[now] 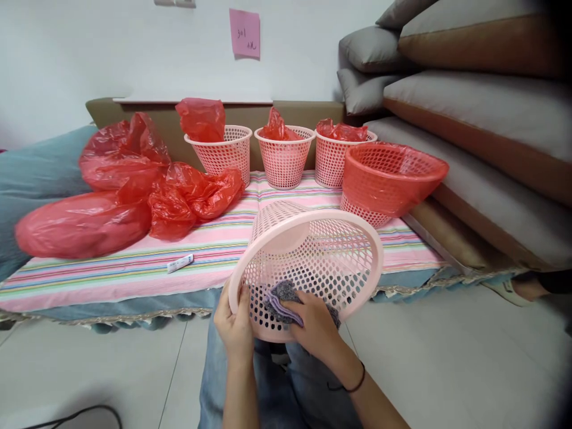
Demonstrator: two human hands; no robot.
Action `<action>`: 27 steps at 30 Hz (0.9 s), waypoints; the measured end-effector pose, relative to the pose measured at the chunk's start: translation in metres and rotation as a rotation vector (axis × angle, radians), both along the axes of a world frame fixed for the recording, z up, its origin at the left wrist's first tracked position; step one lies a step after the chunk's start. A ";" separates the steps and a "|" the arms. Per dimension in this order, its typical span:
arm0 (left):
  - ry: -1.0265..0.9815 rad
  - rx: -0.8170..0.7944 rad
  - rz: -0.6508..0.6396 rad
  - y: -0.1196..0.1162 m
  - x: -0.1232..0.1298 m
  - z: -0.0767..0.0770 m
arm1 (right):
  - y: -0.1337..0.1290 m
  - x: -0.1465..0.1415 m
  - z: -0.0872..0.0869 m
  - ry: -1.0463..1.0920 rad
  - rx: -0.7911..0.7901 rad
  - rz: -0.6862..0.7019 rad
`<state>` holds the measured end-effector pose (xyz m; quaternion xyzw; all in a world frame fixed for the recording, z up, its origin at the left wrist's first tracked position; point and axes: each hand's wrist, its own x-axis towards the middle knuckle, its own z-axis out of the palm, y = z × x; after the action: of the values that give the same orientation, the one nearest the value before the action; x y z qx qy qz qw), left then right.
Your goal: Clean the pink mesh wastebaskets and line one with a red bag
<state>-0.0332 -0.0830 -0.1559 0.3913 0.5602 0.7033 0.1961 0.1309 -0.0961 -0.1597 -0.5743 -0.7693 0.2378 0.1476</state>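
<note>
A pink perforated plastic basket (pixel 308 223) is tilted on its side above my lap, its open mouth toward me. My left hand (pixel 235 325) grips the rim at the lower left, thumb inside. Inside the mouth, my right hand (pixel 313 325) presses a folded grey and purple cloth (pixel 283 301) against the lower inner wall. A dark band circles my right wrist.
On the striped cloth (pixel 214 238) stand pink baskets (pixel 285 164) with red bags, one basket (pixel 364 214) lined in red. Red bags (pixel 84 223) lie left, near a small white packet (pixel 180 263). Cushions (pixel 482 119) are stacked right; a person's foot (pixel 513 292) shows below.
</note>
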 end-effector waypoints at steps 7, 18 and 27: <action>-0.153 0.021 -0.012 -0.001 0.006 -0.005 | -0.035 0.013 0.017 0.119 -0.080 0.010; -0.164 -0.091 -0.029 -0.004 0.012 -0.005 | 0.030 0.030 0.040 0.378 0.011 -0.017; -0.103 -0.120 0.004 -0.006 0.015 -0.005 | 0.166 -0.022 -0.006 -0.116 0.016 -0.077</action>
<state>-0.0186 -0.0886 -0.1611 0.3411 0.5911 0.6882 0.2463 0.1092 0.0702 -0.1654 -0.6151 -0.7558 0.1924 0.1163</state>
